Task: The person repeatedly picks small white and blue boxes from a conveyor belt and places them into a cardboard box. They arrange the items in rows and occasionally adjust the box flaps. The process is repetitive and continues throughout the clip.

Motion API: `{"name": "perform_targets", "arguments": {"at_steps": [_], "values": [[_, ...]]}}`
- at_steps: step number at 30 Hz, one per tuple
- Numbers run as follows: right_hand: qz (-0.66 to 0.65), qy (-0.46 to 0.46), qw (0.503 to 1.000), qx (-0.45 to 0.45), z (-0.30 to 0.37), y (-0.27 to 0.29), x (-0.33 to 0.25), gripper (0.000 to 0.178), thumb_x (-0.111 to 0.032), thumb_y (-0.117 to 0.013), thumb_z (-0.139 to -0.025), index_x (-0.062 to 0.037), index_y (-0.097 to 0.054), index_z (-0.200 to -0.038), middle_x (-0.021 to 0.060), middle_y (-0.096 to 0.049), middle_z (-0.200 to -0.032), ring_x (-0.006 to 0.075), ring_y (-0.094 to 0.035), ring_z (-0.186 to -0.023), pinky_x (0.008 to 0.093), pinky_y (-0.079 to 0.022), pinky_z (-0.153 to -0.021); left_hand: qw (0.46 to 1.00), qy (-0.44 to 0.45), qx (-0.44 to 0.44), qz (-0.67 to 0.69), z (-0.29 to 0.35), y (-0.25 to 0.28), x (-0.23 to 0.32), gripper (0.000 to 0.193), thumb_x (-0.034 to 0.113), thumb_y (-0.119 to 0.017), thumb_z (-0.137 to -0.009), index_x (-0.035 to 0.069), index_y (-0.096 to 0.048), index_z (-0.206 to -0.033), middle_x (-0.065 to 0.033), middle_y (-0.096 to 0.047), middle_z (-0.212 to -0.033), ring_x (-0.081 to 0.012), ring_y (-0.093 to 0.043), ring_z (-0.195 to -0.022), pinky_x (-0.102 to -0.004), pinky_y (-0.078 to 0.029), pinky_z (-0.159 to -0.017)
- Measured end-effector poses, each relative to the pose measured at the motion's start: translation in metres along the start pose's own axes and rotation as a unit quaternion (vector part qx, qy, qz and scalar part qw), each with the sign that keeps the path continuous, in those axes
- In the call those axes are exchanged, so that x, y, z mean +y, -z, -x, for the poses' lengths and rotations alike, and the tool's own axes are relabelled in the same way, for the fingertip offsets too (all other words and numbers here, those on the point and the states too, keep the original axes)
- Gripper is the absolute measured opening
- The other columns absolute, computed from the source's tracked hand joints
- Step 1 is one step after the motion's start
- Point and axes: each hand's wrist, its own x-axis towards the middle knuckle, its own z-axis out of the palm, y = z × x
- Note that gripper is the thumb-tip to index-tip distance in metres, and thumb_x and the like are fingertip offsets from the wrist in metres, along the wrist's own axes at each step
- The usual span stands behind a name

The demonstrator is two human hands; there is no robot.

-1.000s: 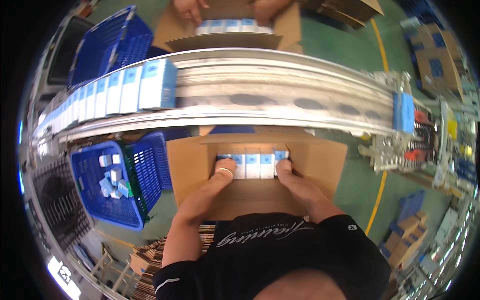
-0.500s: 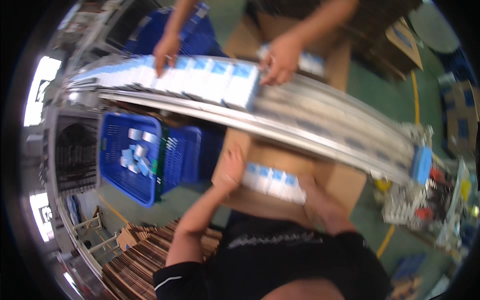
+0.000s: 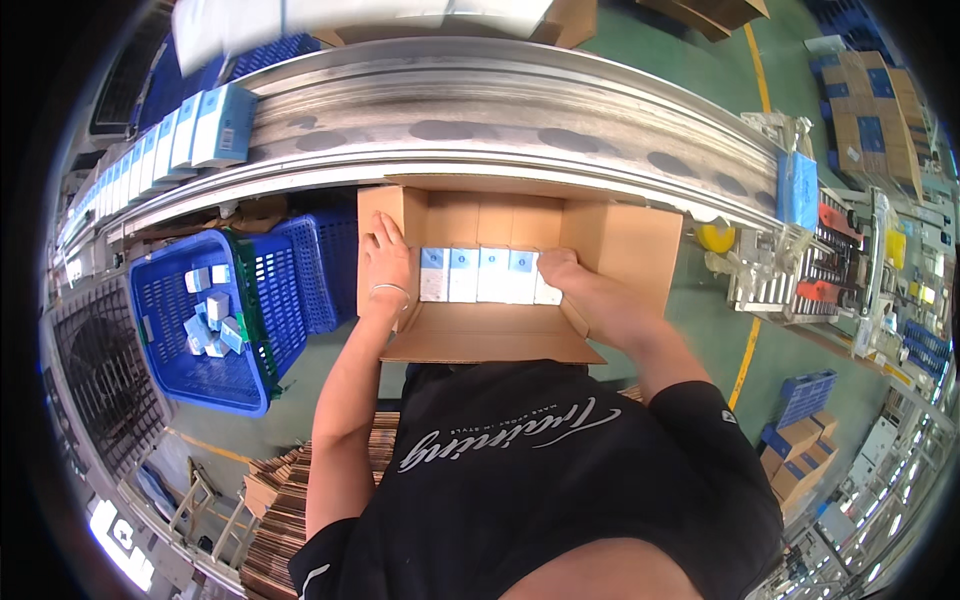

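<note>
An open cardboard box (image 3: 480, 335) stands in front of me with its flaps spread. In it is a row of several white-and-blue cartons (image 3: 492, 277), side by side. My left hand (image 3: 388, 262) lies on the box's left flap, fingers stretched out and holding nothing. At the right end of the row, my right hand (image 3: 563, 270) reaches into the box with its fingers curled down against the last carton. Its fingertips are hidden, so whether it grips that carton is unclear.
Beyond the box runs a conveyor (image 3: 480, 110) with a line of upright cartons (image 3: 222, 125) at its left. A blue basket (image 3: 255, 395) holding loose small cartons stands to my left. Flattened cardboard (image 3: 290, 500) is stacked behind it. A blurred white row of cartons (image 3: 370, 18) crosses the top.
My view has shifted, bringing the box nearer the middle. Another person's two hands, earlier on the conveyor cartons, are out of view. The front cartons have left the belt; a blurred row shows beyond it.
</note>
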Motion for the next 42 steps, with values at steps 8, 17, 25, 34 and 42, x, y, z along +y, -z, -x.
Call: {"name": "perform_targets", "arguments": {"at_steps": [8, 17, 25, 34, 42], "values": [[-0.049, -0.005, 0.998, -0.034, -0.036, -0.035, -0.014, 0.026, -0.007, -0.058, -0.081, -0.0005, -0.065, -0.105, 0.0141, -0.064, -0.110, 0.0301, -0.062, -0.100, 0.0411, -0.052, -0.079, 0.998, 0.044, -0.033, -0.034, 0.000, 0.012, 0.006, 0.064, 0.012, -0.052, -0.082, -0.009, -0.025, -0.136, -0.0185, -0.026, -0.142, -0.0342, -0.045, -0.108, -0.0377, -0.047, -0.089], [-0.386, -0.311, 0.861, 0.111, -0.034, -0.071, -0.032, 0.055, -0.008, -0.060, -0.073, 0.0172, -0.037, -0.116, 0.0254, -0.050, -0.116, 0.0351, -0.051, -0.107, 0.0344, -0.047, -0.088, 0.998, 0.054, -0.016, 0.017, 0.000, 0.002, 0.005, 0.073, 0.018, -0.060, -0.079, -0.007, -0.023, -0.137, -0.0158, -0.025, -0.142, -0.0346, -0.041, -0.110, -0.0407, -0.047, -0.084], [-0.337, -0.361, 0.862, 0.113, -0.075, -0.118, -0.043, 0.022, -0.004, -0.050, -0.080, 0.0048, -0.054, -0.099, 0.0190, -0.063, -0.083, 0.0320, -0.065, -0.068, 0.0410, -0.054, -0.059, 0.999, 0.046, -0.007, 0.026, 0.001, 0.002, 0.002, 0.075, 0.019, -0.062, -0.079, -0.007, -0.023, -0.137, -0.0157, -0.024, -0.143, -0.0353, -0.041, -0.110, -0.0419, -0.045, -0.085], [-0.259, -0.301, 0.887, 0.237, -0.060, -0.098, -0.014, 0.020, -0.009, -0.046, -0.077, -0.0071, -0.059, -0.062, 0.0105, -0.066, -0.070, 0.0250, -0.066, -0.073, 0.0378, -0.052, -0.059, 0.998, 0.057, -0.015, 0.025, 0.004, -0.013, 0.000, 0.071, 0.015, -0.057, -0.079, -0.006, -0.022, -0.137, -0.0161, -0.022, -0.144, -0.0356, -0.041, -0.111, -0.0419, -0.044, -0.087], [-0.204, -0.187, 0.951, 0.135, -0.045, -0.066, -0.006, 0.024, -0.015, -0.047, -0.085, -0.0038, -0.065, -0.095, 0.0127, -0.066, -0.102, 0.0282, -0.064, -0.092, 0.0371, -0.053, -0.072, 0.998, 0.062, -0.012, 0.025, 0.003, -0.007, 0.003, 0.072, 0.017, -0.058, -0.079, -0.005, -0.023, -0.138, -0.0152, -0.023, -0.144, -0.0360, -0.041, -0.111, -0.0422, -0.042, -0.087]]}}
